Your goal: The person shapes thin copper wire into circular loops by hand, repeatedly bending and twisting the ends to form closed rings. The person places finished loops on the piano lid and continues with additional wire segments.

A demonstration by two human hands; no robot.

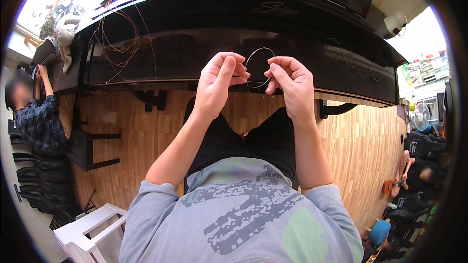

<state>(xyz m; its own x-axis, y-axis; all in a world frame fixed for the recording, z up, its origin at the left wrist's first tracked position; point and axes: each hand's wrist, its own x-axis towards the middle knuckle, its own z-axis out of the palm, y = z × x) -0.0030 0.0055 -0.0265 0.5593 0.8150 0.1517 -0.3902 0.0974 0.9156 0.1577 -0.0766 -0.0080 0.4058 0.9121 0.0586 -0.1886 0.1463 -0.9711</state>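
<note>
**Black piano, thin wire loop up in front of it**

Piano is the biggest item: glossy, spans nearly the full width of the view, pale script on its front. Wood-strip floor below it.

Wearer: grey tee with dark and green print, black trousers, forearms reaching up toward the piano.

Far left: co-worker in a dark plaid shirt, arm up at the piano's left end. Black bench near them; white wooden frame lower left, just beside the wearer's sleeve.

Hands, both raised, mid-view, slightly apart, palms turned in:
- Left hand: fingers curled, nearly closed, tips at the left side of the loop. Can't tell if it's actually gripping.
- Right hand: thumb and index pinched together on the loop's right side, other fingers curled under.

Copper-coloured wire coil, wide and loose, on the piano's left part. Four smaller wire rings in a row at its right end, well apart from the hands.

Held loop: roughly round, silvery, between the two sets of fingertips, seen against the piano's front. Lower part too fine to trace.
</note>
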